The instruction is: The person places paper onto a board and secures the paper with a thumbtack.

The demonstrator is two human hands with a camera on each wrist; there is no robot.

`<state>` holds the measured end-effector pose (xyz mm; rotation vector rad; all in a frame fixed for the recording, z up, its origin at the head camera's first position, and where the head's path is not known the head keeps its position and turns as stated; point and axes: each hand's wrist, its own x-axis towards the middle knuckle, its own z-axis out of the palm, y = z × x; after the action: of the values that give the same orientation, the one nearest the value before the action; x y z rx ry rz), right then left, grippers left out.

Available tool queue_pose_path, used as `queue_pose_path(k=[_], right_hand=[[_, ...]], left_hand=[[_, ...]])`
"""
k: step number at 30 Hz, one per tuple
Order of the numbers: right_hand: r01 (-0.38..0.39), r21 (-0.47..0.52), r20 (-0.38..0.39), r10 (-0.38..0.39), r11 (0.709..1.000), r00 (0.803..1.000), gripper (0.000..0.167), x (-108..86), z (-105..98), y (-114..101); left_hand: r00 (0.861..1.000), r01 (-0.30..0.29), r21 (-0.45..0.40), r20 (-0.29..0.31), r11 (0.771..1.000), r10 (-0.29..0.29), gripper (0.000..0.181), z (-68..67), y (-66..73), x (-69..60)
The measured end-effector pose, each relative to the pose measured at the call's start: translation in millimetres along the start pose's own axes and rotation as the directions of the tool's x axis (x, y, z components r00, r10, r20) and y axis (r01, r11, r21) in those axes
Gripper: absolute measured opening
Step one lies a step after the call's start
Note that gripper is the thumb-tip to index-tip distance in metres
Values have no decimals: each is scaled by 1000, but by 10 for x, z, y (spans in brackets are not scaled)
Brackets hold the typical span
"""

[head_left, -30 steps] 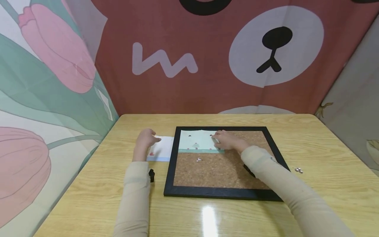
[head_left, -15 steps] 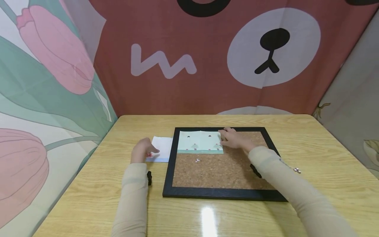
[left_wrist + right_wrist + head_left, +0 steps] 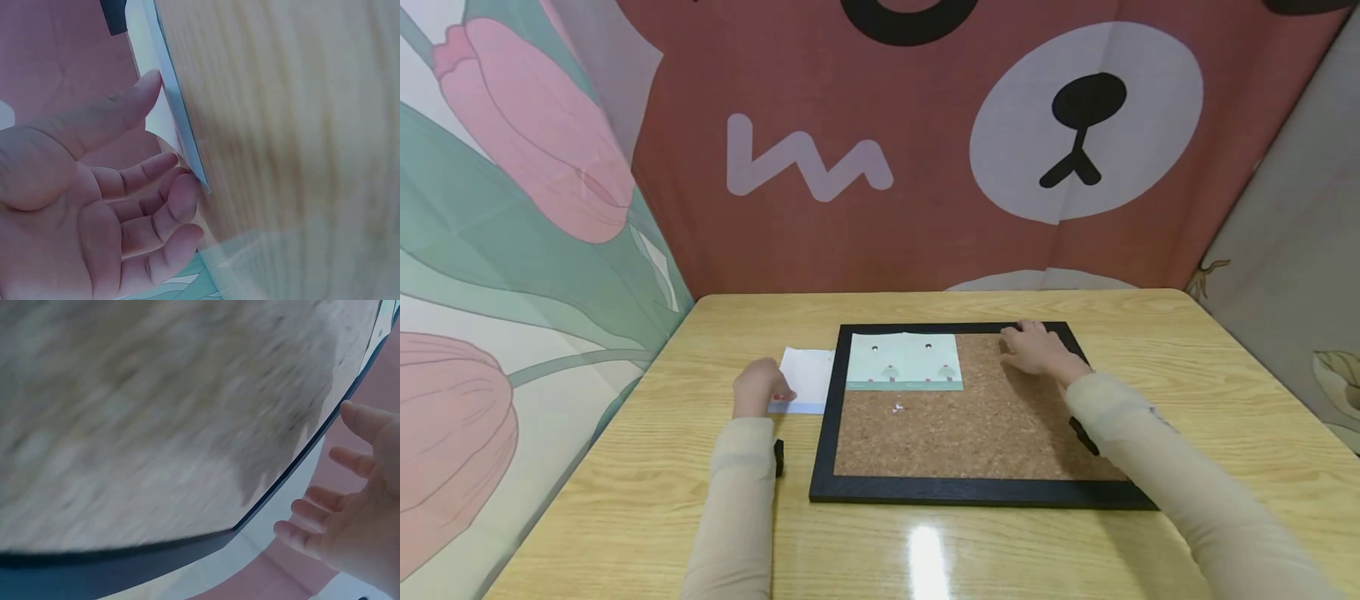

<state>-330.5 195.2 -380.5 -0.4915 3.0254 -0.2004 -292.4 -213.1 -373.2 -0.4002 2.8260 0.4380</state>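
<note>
Cork board [image 3: 955, 442], black-framed, right hand [image 3: 1039, 350] over it, fingers apart, left hand [image 3: 758, 386] at white paper [image 3: 810, 375], thumb and fingers apart

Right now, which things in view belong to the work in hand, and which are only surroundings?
Likely part of the work:
corkboard
green sheet on it
small pale bits on the corkboard
white sheet by the left hand

Likely only surroundings:
table
red printed cloth
tulip-print cloth

No lettering can be read; a pale zigzag [image 3: 811, 167], rather m-like, marks the red backdrop [image 3: 925, 150], upper left of centre.
</note>
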Motion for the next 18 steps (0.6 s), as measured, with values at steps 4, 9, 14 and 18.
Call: queue_pose_path(k=[4,9,14,18], right_hand=[[-55,6,17,55,998,998,48,-77,-14,152],[-106,19,58,105,994,993,48,-150,-34,304],[-133,53,84,128,990,988,44,-216,-44,419],[-125,64,89,120,990,989,42,-268,-54,474]], left_hand=[[1000,9,19,-4,1000,-9,29,4,15,9],[1000,1,30,-7,1000,-1,40,0,22,19],[1000,12,32,0,999,-12,41,11,8,23],[1000,25,25,9,999,-26,41,17,-4,15]])
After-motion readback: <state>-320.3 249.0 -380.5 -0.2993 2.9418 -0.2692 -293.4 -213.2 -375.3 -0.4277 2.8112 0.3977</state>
